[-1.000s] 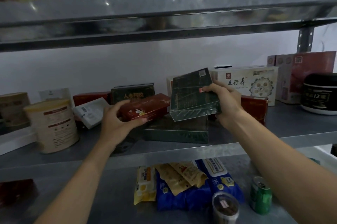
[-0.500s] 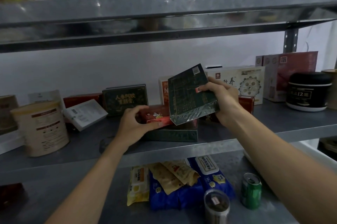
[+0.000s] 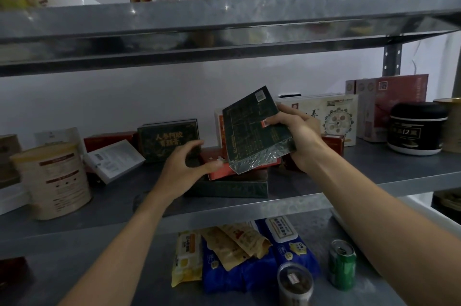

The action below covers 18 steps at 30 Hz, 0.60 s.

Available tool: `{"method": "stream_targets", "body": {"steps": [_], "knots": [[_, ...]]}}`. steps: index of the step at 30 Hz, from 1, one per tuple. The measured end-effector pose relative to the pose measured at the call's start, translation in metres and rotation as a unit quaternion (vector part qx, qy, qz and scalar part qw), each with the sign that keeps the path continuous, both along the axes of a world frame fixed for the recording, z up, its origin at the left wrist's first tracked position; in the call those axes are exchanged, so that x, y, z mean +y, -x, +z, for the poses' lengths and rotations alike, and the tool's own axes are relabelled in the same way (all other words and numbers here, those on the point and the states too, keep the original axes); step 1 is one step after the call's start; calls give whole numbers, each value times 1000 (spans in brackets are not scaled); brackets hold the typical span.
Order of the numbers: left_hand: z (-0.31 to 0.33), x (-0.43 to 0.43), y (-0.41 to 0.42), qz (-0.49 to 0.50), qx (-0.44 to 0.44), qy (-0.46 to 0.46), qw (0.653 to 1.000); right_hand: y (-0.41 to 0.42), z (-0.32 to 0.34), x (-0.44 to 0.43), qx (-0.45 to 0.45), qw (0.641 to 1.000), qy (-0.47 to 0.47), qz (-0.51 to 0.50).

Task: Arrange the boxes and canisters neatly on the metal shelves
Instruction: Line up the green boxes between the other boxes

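Observation:
My right hand grips a dark green box with shiny wrap, tilted on edge above the middle metal shelf. Under it a red box lies on a flat dark green box on that shelf. Just left of the red box is my left hand; its fingers are lifted and spread, and only the thumb tip touches the box's left end. A beige canister stands at the shelf's left, and a black jar stands at its right.
Along the back stand an upright dark green box, a leaning white box, a white patterned box and reddish boxes. The lower shelf holds snack packets, a green can and a clear canister. Bottles crowd the top shelf.
My left hand carried the red box rightwards, laid it on the flat green box and loosened its fingers. My right hand kept the dark green box and tilted it more upright.

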<state>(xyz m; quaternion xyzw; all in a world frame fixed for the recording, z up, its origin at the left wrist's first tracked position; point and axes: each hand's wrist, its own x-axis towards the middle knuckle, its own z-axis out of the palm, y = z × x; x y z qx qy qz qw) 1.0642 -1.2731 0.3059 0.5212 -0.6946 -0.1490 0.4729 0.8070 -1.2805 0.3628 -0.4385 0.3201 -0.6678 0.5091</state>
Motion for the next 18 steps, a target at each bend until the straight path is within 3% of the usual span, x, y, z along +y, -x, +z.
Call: {"method": "stream_targets", "body": {"steps": [10,18], "knots": [[22,31,-23,-79,-28,125,989,-70,22,3,36,997,-58,22],[18,33,-47,11,-139,221,965,-130,25,-2,59,992,-101,51]]}}
